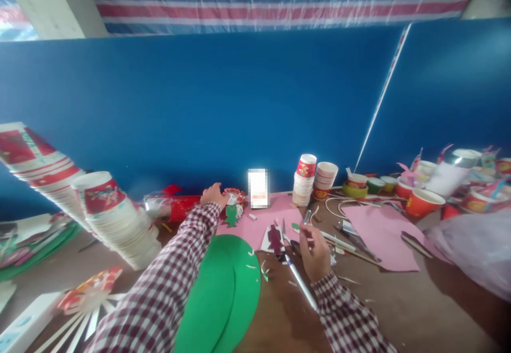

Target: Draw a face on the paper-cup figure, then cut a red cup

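Observation:
My left hand [214,196] reaches to the back of the table, fingers curled at the left edge of a small paper cut-out figure [232,210] with a red-and-white top and green lower part. The fingertips on its far side are hidden. Near the middle, my right hand [316,252] is closed in a pinch on a slim silver-and-dark pen-like tool [307,216]. Left of it lies a dark maroon paper cut-out [274,239] on white paper, beside scissors [284,228] and a white-and-blue pen [299,280]. A large green paper circle [223,294] lies below my left forearm.
Paper cup stacks stand at left [123,225] and at back centre [302,188]. Pink paper [381,236], wooden sticks, and a red cup [425,203] are at right, with a plastic bag [479,249]. A blue partition [239,97] closes off the back.

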{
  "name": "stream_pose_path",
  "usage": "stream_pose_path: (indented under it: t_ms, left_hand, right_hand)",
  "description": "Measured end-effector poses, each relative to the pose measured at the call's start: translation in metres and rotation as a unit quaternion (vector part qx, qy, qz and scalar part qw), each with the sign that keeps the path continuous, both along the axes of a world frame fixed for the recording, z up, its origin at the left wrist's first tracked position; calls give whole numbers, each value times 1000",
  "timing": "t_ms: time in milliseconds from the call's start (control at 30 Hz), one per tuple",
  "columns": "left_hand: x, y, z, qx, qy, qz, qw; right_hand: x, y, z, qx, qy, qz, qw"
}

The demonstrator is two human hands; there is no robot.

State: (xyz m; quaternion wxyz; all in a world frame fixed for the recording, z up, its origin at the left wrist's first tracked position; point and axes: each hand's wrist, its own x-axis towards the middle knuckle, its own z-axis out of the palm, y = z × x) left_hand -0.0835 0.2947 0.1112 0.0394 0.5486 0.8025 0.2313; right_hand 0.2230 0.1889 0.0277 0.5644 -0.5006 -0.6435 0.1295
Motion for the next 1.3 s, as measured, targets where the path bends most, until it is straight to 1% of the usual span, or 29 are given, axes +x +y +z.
stream_pose_path:
  t_ms: [133,267,367,533,700,800,867,933,1000,1100,1167,1233,1300]
  left_hand:
    - [-4,17,-4,-58,24,16,998]
    - [-6,24,-8,-77,53,6,996]
    - [-5,26,-7,-84,70,-2,994]
    - [-3,29,1,-103,70,-22,992]
    - [2,19,5,-89,56,-43,994]
    - [9,5,7,-70,38,-61,995]
    - [13,-8,12,-53,25,-73,996]
    - [16,-22,22,-34,12,-89,995]
    - [18,-39,35,-17,-5,-115,993]
    - [22,-69,57,-2,-46,-166,985]
    - [27,-93,69,19,-124,-213,969]
    - [35,-117,77,14,-182,-235,955]
    - [43,-139,80,-12,-224,-242,944]
  right_hand:
    - [6,6,-3,-43,21,-13,999]
    - [6,10,-1,-100,60,-26,993]
    - [6,12,1,-118,83,-35,989]
    - [6,12,4,-124,100,-36,986]
    - [5,11,5,-135,105,-27,985]
    - [5,12,4,-142,107,-21,984]
    - [6,13,5,-149,106,-20,983]
    - [9,13,8,-151,103,-13,983]
    - [13,12,12,-145,80,7,986]
    - [18,1,20,-140,-12,66,988]
    - [20,-12,24,-140,-102,90,981]
    - [19,-29,24,-134,-201,79,967]
    - [18,-45,22,-141,-281,67,947]
